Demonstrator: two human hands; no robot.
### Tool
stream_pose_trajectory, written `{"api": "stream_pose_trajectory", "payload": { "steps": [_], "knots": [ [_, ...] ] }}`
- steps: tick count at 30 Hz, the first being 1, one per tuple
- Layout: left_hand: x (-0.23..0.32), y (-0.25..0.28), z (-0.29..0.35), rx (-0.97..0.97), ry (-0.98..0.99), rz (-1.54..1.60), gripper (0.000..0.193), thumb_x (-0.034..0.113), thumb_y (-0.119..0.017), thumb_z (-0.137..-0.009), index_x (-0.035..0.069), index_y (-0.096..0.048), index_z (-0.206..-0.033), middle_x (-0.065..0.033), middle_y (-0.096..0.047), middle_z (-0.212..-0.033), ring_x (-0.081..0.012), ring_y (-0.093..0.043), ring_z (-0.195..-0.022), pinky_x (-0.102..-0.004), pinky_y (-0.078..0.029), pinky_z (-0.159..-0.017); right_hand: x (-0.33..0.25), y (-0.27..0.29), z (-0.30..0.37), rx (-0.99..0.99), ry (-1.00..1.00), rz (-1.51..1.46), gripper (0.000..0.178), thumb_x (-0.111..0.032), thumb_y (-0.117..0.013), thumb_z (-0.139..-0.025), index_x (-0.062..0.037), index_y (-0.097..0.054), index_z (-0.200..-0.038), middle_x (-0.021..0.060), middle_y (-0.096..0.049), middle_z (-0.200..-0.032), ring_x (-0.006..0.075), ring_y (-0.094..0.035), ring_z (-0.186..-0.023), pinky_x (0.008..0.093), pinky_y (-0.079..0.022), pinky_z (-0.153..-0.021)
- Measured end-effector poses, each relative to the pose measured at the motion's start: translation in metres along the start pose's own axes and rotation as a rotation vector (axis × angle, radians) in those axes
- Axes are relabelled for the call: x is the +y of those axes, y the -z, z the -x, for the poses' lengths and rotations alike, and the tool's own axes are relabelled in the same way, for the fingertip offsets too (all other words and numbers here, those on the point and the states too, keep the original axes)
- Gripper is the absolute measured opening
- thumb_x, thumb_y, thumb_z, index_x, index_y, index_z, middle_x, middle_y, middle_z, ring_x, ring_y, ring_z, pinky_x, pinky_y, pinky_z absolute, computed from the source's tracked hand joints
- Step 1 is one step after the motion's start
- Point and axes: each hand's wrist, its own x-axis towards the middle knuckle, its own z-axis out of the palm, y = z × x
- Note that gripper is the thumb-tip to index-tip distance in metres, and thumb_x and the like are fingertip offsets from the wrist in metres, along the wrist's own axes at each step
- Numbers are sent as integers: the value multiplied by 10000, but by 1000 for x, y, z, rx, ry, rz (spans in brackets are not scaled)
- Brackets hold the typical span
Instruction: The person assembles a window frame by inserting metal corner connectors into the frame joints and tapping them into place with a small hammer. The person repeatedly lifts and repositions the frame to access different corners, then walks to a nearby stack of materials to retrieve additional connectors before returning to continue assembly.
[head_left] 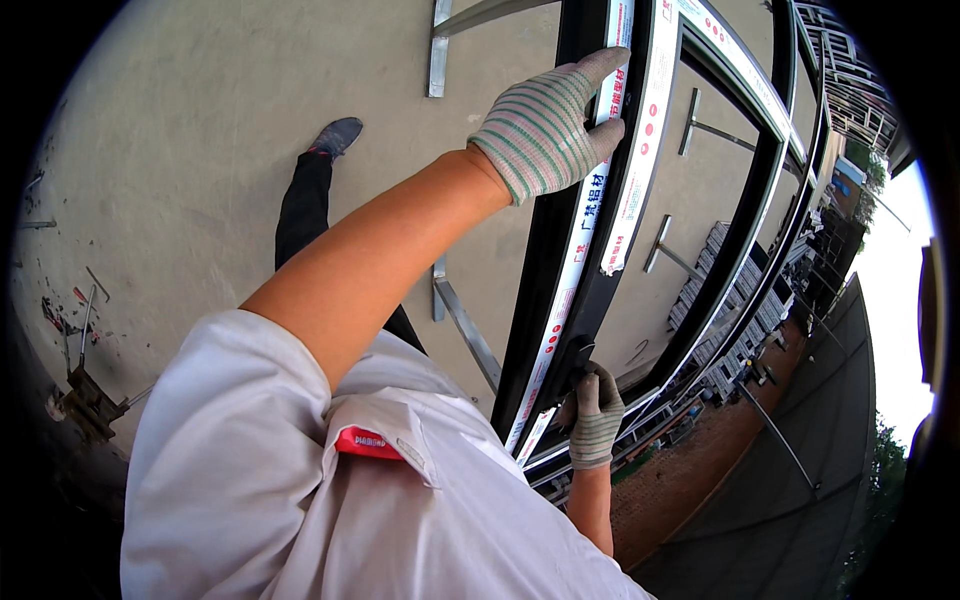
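Note:
A long black metal window frame [528, 290], partly covered with white protective film strips, runs from the top centre down toward my body. My left hand [545, 130], in a grey-and-green striped knit glove, lies across its near profile. The thumb and a finger are stretched out and apart on the film; the other fingers are hidden. Lower down, my right hand [597, 418], in a matching glove, is at the frame's near end. Its fingers are curled in beside a small black fitting [574, 358]. What lies inside them is mostly hidden.
Metal support bars [466, 325] stick out from under the frame over the concrete floor [200, 170]. Stacked metal profiles [715, 270] lie beyond the frame. A clamp-like metal tool [90, 400] stands at the far left. My shoe [338, 136] is on the floor left of the frame.

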Motion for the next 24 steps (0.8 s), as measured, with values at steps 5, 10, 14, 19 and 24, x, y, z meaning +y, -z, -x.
{"api": "stream_pose_trajectory", "payload": {
  "steps": [5,10,14,19,24],
  "knots": [
    [-13,-8,1,73,-96,35,703,282,-724,-922,105,-455,-1548,-174,-616,-1424,-296,-724,-1042,-364,-603,-884,1,1,-2,7,30,46,464,-372,-688,-1013,25,-645,-1249,14,-593,-638,88,-481,-433,258,-385,-415],
    [-1,1,0,-78,55,199,675,232,-711,-935,86,-456,-1542,-184,-615,-1419,-267,-748,-965,-364,-609,-909,8,1,-3,35,30,29,454,-376,-685,-1015,18,-645,-1237,2,-578,-640,84,-465,-431,255,-375,-418],
    [-5,0,3,-75,38,232,672,235,-715,-942,84,-455,-1544,-185,-651,-1342,-250,-743,-948,-344,-610,-871,9,1,-2,31,30,2,430,-357,-694,-1010,9,-641,-1230,1,-607,-743,65,-467,-474,232,-371,-430],
    [7,25,13,-150,143,187,620,204,-715,-980,95,-479,-1543,-18,-581,-900,-79,-521,-740,-230,-509,-720,17,-10,-5,106,22,-28,328,-268,-696,-1009,3,-658,-1189,-26,-619,-831,35,-521,-683,200,-429,-603],
    [19,64,32,-198,197,255,452,158,-621,-1043,83,-544,-1482,15,-561,-875,-48,-489,-712,-202,-469,-684,15,-29,-1,258,102,106,250,-184,-672,-1006,10,-673,-1163,-1,-649,-806,50,-574,-728,222,-491,-677]
  ]
}}
